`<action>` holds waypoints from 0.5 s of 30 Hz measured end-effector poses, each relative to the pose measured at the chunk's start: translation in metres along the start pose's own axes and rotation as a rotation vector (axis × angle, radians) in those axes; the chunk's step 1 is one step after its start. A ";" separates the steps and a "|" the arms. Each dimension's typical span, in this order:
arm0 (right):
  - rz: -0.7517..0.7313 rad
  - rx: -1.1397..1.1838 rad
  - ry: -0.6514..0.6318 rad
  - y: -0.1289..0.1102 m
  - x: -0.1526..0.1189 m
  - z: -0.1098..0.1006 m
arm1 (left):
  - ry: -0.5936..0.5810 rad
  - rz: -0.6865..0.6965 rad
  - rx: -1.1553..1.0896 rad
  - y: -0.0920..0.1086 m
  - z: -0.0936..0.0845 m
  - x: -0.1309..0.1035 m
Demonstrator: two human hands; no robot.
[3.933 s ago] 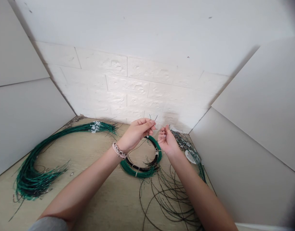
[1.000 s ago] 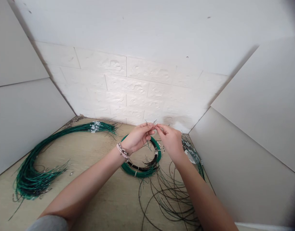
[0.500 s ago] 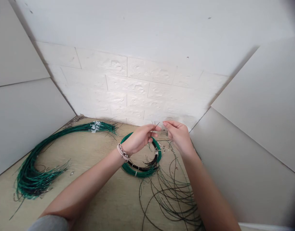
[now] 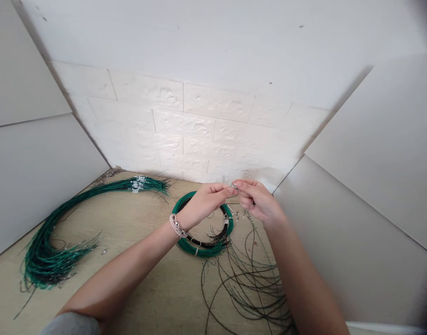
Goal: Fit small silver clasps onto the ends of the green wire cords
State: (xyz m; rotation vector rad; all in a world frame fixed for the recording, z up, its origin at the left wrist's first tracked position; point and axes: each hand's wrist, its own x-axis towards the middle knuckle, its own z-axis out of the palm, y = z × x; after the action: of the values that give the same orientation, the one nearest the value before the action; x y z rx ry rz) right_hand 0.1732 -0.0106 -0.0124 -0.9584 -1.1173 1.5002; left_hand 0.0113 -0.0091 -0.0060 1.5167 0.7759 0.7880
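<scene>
My left hand (image 4: pixel 213 197) and my right hand (image 4: pixel 257 197) meet above the far edge of the work surface. Both are closed, thumb and finger pinched, with the fingertips touching or nearly so. A tiny silvery piece (image 4: pixel 233 185) shows at the right fingertips; its exact kind is too small to make out. The thin dark wire seen in my left fingers a moment ago is mostly hidden now. Below the hands lies a coil of green and black wire (image 4: pixel 203 252), bound with small ties.
A thick bundle of green wires (image 4: pixel 56 218) curves along the left, with white tags (image 4: pixel 138 184) near its far end. Loose dark wires (image 4: pixel 248 284) spread under my right arm. Small metal bits (image 4: pixel 238 215) lie beside the coil. Pale panels (image 4: pixel 360 223) and a brick-patterned wall (image 4: pixel 196 125) enclose the surface.
My hands have come together from a small gap. The left fingers, earlier partly spread with a thin dark wire sticking up, have closed and reached right to the right fingertips.
</scene>
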 end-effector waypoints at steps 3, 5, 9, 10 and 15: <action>0.019 0.027 -0.032 0.000 -0.001 0.001 | 0.055 -0.003 0.029 0.001 0.000 -0.001; 0.044 0.055 -0.064 -0.001 -0.002 0.003 | 0.064 0.007 0.041 0.002 0.000 -0.002; 0.073 0.087 -0.149 0.000 -0.003 0.005 | 0.070 0.032 0.049 0.004 0.001 -0.004; 0.068 0.090 -0.167 0.000 -0.003 0.005 | 0.071 0.037 0.048 0.004 0.002 -0.004; 0.062 0.138 -0.193 0.004 -0.001 0.007 | 0.095 0.046 0.035 0.005 0.004 -0.003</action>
State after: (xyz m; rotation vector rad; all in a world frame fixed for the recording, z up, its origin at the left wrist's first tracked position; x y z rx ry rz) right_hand 0.1653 -0.0128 -0.0147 -0.7727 -1.1113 1.7256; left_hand 0.0129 -0.0142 -0.0016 1.5422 0.8310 0.8901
